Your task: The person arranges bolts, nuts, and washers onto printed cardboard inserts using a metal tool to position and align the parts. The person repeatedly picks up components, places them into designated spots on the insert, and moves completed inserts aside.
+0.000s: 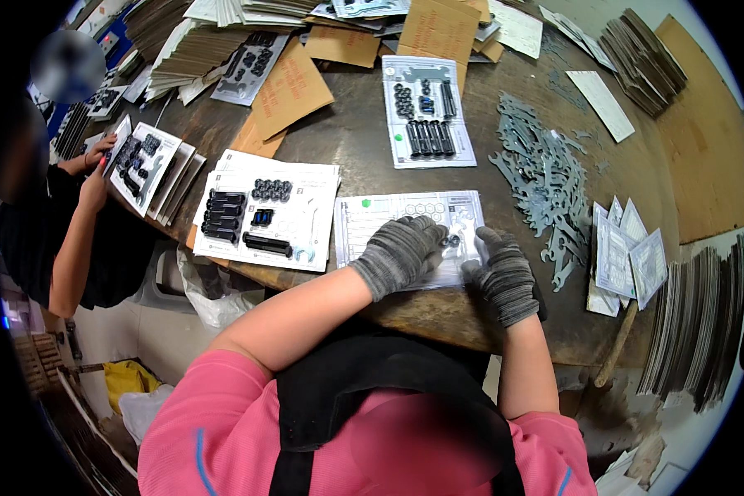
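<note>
A printed card [355,221] with hexagon outlines lies before me at the table's near edge. My left hand [401,252], in a grey knitted glove, rests on its middle with the fingers reaching over the print. Small dark round pieces, probably nuts [452,241], show just beyond those fingertips. My right hand [506,279], gloved alike, is at the card's right edge, thumb and forefinger apart. Left of the card is a stack of packed hardware cards [312,194], the top one bearing black bolts [223,215] and nuts. Another packed card [428,112] lies farther back.
Loose flat wrenches [546,174] form a pile on the right. Beside it stand small printed cards [628,256] and a wooden handle [616,343]. Cardboard sheets [694,322] are stacked far right; brown pieces [289,91] lie at the back. A co-worker's hands [99,157] hold cards at left.
</note>
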Demonstrator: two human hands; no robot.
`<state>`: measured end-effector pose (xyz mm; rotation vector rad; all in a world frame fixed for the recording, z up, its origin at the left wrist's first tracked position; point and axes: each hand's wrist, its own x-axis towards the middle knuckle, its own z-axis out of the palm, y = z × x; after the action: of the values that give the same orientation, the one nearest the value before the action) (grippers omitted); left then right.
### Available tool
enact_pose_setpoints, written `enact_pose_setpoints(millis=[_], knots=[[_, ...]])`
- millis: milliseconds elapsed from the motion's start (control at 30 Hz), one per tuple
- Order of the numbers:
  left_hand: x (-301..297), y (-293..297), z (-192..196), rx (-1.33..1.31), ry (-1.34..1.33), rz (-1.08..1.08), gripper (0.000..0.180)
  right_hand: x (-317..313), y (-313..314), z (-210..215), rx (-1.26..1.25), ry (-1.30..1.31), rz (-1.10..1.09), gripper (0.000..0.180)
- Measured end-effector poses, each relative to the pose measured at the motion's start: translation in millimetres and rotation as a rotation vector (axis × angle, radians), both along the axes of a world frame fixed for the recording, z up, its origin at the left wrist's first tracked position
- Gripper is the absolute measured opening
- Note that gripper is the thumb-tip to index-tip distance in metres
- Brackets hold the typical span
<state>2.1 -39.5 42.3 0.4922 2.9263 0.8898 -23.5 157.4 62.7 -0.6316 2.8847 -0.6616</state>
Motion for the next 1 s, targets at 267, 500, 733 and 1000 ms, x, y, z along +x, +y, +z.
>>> enact_pose_setpoints(millis=[267,500,733,1000], knots=[[-24.6,34.4,10.0,-0.286,-0.197,0.028,0.058,-19.5,8.6,-42.4,0.032,-0.056,-0.036,0.026],[-31.9,23.6,-13.6,-0.064,-0.161,0.166,0.042,-18.3,-11.7,2.0,-1.01,-0.816,-0.5,0.018],[-36.5,12.4,-31.0,0.628,-0.336,0.45,0.02,-18.1,-44.1,-56.3,-0.662,-0.363,-0.207,0.032],[-40.6,2.6,-31.4,1.165,-0.588,0.54,0.013,-22.4,-68.3,-40.4,-0.734,-0.61,-0.344,0.044]])
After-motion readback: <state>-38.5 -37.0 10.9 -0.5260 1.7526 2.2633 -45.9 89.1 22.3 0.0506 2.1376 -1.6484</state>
